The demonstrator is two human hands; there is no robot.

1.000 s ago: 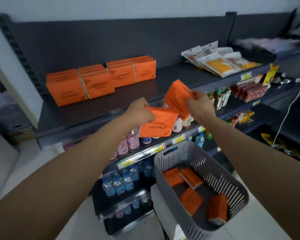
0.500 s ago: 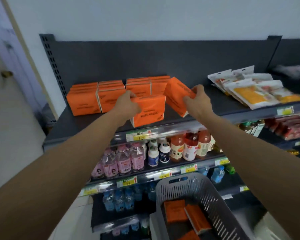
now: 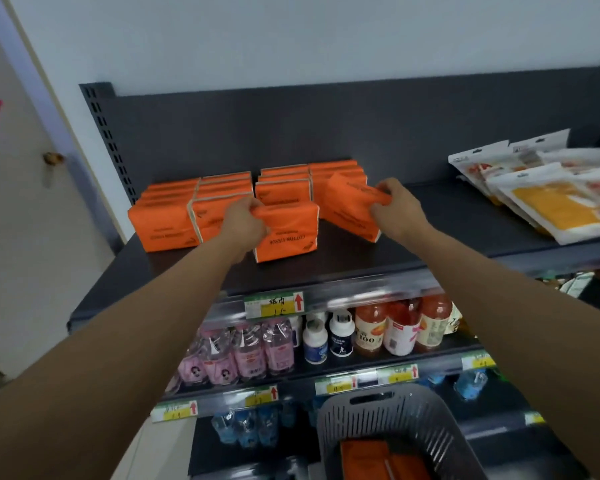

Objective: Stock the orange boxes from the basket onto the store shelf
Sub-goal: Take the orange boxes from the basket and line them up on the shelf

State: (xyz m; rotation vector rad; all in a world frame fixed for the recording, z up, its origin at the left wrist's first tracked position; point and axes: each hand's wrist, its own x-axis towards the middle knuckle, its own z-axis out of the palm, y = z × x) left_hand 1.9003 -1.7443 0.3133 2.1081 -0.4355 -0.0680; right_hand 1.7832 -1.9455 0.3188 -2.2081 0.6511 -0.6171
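**Boxes at the top shelf**

Left grip (image 3: pixel 245 220) curls round the upper edge of 1 orange cotton-tissue box (image 3: pixel 290 233). That box stands upright on the dark top shelf (image 3: pixel 361 261), just in front of the stocked orange stacks (image 3: pixel 167 223). Right grip (image 3: pixel 397 211) pinches a 2nd box (image 3: pixel 349 206), tilted, at the stacks' right end. Below, the grey basket (image 3: pixel 371 400) holds more orange boxes (image 3: pixel 364 455).
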